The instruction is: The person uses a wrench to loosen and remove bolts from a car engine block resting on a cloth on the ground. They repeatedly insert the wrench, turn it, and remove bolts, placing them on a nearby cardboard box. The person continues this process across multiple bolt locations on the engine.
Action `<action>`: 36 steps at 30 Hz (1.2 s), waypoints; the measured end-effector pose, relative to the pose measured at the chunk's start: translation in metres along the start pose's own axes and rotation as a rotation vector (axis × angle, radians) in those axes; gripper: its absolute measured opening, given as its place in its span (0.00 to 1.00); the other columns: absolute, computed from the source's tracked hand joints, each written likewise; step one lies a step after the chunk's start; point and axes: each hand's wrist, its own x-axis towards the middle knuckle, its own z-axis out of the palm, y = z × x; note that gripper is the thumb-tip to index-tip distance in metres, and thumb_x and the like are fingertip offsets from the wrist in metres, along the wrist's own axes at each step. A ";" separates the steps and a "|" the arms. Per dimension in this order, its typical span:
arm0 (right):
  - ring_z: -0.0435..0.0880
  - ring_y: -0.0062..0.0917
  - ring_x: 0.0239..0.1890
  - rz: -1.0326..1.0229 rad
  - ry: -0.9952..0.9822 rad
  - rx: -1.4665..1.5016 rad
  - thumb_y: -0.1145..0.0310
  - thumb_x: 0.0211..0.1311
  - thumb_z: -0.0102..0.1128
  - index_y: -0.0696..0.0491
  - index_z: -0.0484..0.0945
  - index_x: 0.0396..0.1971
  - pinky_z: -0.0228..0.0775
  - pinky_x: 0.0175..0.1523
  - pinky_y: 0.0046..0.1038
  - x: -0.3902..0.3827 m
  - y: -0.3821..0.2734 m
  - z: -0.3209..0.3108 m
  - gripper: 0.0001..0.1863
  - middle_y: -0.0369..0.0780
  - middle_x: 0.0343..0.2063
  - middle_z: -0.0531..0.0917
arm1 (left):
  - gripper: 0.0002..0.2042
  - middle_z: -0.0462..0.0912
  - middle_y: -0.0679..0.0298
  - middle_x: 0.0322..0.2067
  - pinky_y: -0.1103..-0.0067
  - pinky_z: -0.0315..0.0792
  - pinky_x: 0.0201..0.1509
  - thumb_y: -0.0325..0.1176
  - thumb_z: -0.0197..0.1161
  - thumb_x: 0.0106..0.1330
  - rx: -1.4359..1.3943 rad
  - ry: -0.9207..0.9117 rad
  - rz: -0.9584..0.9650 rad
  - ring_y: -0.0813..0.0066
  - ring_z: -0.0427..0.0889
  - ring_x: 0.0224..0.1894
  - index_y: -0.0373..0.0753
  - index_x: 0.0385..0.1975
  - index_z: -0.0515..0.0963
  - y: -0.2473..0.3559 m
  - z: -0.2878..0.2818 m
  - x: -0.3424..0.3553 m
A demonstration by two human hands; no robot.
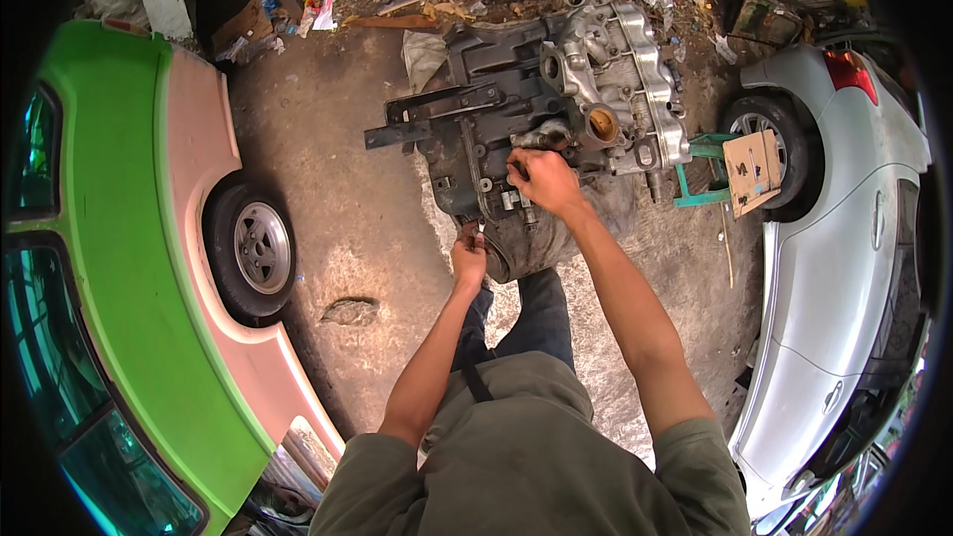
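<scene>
Frame centre: left hand pinches a small pale piece against the engine; right hand's fingers curl, grip unclear. Right: cardboard bearing small dark parts.

Shirt, olive-green; sleeves, short, ending well behind left grip and right grip; strap, dark; trousers, dark blue.

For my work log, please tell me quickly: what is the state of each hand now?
Left hand: closed at the near edge of the engine; anything held unclear.
Right hand: curled over the engine; grip cannot be told.
</scene>
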 end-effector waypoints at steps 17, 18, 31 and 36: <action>0.84 0.43 0.35 -0.022 0.012 -0.012 0.67 0.57 0.64 0.52 0.81 0.39 0.77 0.41 0.40 0.001 0.000 0.001 0.11 0.45 0.32 0.85 | 0.12 0.85 0.58 0.27 0.74 0.72 0.20 0.18 0.63 0.59 0.441 -0.918 -0.405 0.72 0.78 0.21 0.31 0.43 0.84 0.120 -0.069 0.123; 0.84 0.43 0.35 -0.017 0.012 -0.015 0.67 0.57 0.64 0.52 0.81 0.39 0.78 0.41 0.40 0.000 0.000 0.002 0.11 0.45 0.32 0.85 | 0.13 0.84 0.58 0.26 0.75 0.71 0.20 0.19 0.63 0.58 0.473 -0.941 -0.414 0.73 0.78 0.21 0.30 0.43 0.84 0.123 -0.067 0.127; 0.85 0.42 0.34 -0.021 0.019 -0.010 0.66 0.58 0.64 0.53 0.81 0.38 0.78 0.41 0.40 0.000 0.001 0.002 0.10 0.45 0.31 0.85 | 0.10 0.82 0.61 0.25 0.79 0.66 0.19 0.19 0.64 0.58 0.705 -1.061 -0.535 0.75 0.75 0.21 0.31 0.40 0.83 0.148 -0.044 0.141; 0.84 0.43 0.33 -0.056 0.054 -0.002 0.66 0.58 0.64 0.53 0.81 0.37 0.77 0.40 0.40 0.000 0.001 0.003 0.09 0.45 0.29 0.85 | 0.09 0.81 0.61 0.25 0.80 0.65 0.19 0.19 0.64 0.59 0.665 -1.078 -0.568 0.76 0.74 0.20 0.31 0.38 0.82 0.145 -0.045 0.144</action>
